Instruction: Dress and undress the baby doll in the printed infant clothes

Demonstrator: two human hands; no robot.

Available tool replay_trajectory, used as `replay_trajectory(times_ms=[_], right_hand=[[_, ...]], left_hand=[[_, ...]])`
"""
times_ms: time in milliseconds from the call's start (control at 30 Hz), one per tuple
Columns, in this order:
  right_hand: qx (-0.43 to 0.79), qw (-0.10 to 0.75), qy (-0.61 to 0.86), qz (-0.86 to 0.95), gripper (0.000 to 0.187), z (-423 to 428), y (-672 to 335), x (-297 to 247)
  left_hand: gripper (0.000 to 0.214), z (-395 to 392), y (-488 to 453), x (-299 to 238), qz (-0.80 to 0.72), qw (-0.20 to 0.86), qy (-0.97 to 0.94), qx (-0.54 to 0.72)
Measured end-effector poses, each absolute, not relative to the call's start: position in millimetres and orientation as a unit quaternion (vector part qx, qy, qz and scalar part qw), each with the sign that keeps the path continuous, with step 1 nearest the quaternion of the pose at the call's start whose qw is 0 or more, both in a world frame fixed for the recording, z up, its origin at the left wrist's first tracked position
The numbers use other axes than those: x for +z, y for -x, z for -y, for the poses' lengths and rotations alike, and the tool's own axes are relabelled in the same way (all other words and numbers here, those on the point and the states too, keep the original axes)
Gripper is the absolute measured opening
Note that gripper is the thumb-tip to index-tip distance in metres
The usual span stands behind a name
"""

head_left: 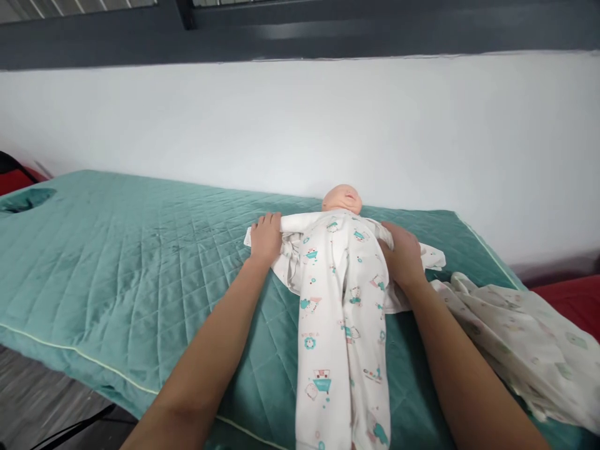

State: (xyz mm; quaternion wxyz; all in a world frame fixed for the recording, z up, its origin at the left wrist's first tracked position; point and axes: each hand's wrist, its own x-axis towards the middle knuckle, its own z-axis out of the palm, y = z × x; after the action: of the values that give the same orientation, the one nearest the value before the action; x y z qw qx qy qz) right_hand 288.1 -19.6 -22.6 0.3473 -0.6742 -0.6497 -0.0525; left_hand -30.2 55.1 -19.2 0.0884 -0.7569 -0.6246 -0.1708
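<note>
A baby doll lies on its back, its bare head (344, 197) toward the wall. White baby clothes (344, 300) with teal and red prints cover its body, and the trouser legs stretch toward me. My left hand (266, 239) is closed around the outstretched white sleeve (300, 222) on the left, whose cuff shows past the fingers. On the other side, my right hand (400, 255) grips the garment near the doll's shoulder; its fingertips are partly hidden in the cloth. The right sleeve end (432, 257) sticks out beyond that hand. The doll's own arms are hidden.
A green quilted mattress cover (140, 269) lies under everything. Crumpled pale printed cloth (525, 337) rests at the right, close to my forearm. A white wall (234, 125) stands behind the bed. Red items (572, 303) show at both sides, and dark floor (42, 400) at lower left.
</note>
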Motion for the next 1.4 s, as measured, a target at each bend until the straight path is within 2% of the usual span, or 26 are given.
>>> replay_trajectory(times_ms=[100, 200, 367, 500, 567, 633, 700, 800, 867, 1100, 1400], right_hand=[[-0.059, 0.331, 0.708, 0.621, 0.048, 19, -291, -22], [-0.044, 0.355, 0.742, 0.567, 0.05, 18, -298, -17], [-0.004, 0.353, 0.766, 0.538, 0.047, 20, -302, -11], [0.006, 0.332, 0.774, 0.539, 0.043, 23, -296, -6], [0.018, 0.328, 0.777, 0.536, 0.042, 24, -296, -5], [0.027, 0.326, 0.779, 0.535, 0.041, 23, -297, -5], [0.028, 0.325, 0.78, 0.533, 0.04, 23, -298, -6], [0.022, 0.328, 0.78, 0.533, 0.04, 23, -299, -9], [0.017, 0.331, 0.777, 0.535, 0.039, 24, -298, -10], [0.011, 0.322, 0.774, 0.545, 0.038, 22, -297, -8], [0.044, 0.311, 0.801, 0.511, 0.042, 22, -312, -3]], left_hand=[[0.045, -59, 33, -20, 0.63, 0.085, 0.755, -0.161], [0.047, -53, 35, -22, 0.634, 0.082, 0.751, -0.168], [0.057, -24, 30, -14, 0.603, 0.075, 0.758, -0.239], [0.054, -3, -7, 18, 0.54, -0.008, 0.772, -0.335], [0.049, 0, -38, 42, 0.481, -0.069, 0.808, -0.334], [0.043, -1, -73, 64, 0.408, -0.108, 0.869, -0.257], [0.034, -7, -107, 81, 0.387, -0.085, 0.907, -0.142], [0.032, -17, -148, 94, 0.382, -0.046, 0.922, 0.035], [0.031, -24, -167, 95, 0.384, -0.045, 0.917, 0.099], [0.028, -35, -203, 77, 0.393, -0.03, 0.907, 0.146], [0.041, -53, -198, 80, 0.405, 0.021, 0.905, 0.127]])
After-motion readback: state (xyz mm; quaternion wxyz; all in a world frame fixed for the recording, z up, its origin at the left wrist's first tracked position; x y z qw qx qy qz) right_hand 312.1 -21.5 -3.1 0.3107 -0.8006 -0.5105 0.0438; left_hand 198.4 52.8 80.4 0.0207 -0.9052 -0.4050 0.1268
